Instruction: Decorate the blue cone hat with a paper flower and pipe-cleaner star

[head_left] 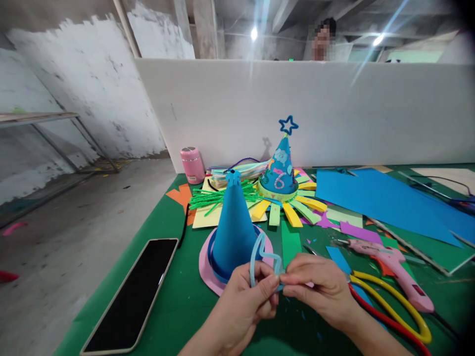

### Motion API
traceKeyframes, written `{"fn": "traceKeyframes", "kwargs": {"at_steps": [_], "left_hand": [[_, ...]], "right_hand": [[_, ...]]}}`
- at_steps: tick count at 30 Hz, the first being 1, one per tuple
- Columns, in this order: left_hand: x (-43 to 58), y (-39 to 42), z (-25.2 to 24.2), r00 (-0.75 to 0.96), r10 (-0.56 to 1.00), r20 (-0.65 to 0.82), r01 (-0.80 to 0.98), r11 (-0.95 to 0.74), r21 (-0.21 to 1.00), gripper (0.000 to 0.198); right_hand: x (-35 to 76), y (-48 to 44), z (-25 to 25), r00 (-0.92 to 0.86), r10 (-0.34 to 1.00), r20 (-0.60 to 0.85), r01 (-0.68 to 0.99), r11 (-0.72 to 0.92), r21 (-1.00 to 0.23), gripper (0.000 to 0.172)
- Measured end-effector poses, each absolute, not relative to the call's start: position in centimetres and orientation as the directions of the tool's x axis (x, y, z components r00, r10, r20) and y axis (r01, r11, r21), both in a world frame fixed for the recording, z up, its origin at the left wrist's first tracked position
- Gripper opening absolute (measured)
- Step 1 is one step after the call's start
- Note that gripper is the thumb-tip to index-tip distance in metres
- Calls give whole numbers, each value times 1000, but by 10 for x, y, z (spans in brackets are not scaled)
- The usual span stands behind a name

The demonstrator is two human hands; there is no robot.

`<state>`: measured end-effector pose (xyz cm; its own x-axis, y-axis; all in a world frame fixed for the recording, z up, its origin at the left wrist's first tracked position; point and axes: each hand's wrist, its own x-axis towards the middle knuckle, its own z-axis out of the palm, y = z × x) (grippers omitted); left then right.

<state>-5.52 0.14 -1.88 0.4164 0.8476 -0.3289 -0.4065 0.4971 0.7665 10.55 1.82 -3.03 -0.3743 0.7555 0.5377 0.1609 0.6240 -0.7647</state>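
wire (253, 257), pale blue and bent at several corners, stood up in front of a blue cone hat (232, 225). the left hand (252, 291) gripped it between thumb and fingers; the right hand (321, 283) pinched it with fingertips just beside. the step looked like shaping by bends; the next move seemed to call for a steady left hold and 1 careful fold.

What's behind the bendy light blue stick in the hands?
Behind the light blue stick are the blue cone hat and its pink brim. The left hand covers part of the brim, so you can't see what's there.
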Motion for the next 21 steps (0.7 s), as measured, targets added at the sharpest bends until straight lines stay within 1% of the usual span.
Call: {"fn": "traceKeyframes", "kwargs": {"at_steps": [3,7,10,12,14,17,21], "left_hand": [[-55,1,-18,409,847,-339,-407,502,763,21],[-54,2,-19,382,857,-347,-388,489,781,23],[-52,3,-21,351,867,-354,-337,470,816,25],[-50,2,-24,367,860,-354,-306,471,828,25],[-49,0,-26,395,853,-341,-290,468,835,25],[-47,0,-26,409,857,-314,-294,450,843,22],[-46,1,-23,365,871,-329,-311,447,839,17]], "right_hand": [[105,18,-30,-380,757,531,153,618,-771,20],[106,17,-30,-367,787,496,122,569,-813,17],[104,16,-32,-235,864,446,137,484,-864,20],[102,15,-32,-176,899,400,175,429,-886,24],[99,16,-31,-183,904,386,228,421,-878,23],[96,17,-27,-227,882,412,286,465,-838,15],[98,18,-22,-250,889,384,335,452,-827,12]]}}
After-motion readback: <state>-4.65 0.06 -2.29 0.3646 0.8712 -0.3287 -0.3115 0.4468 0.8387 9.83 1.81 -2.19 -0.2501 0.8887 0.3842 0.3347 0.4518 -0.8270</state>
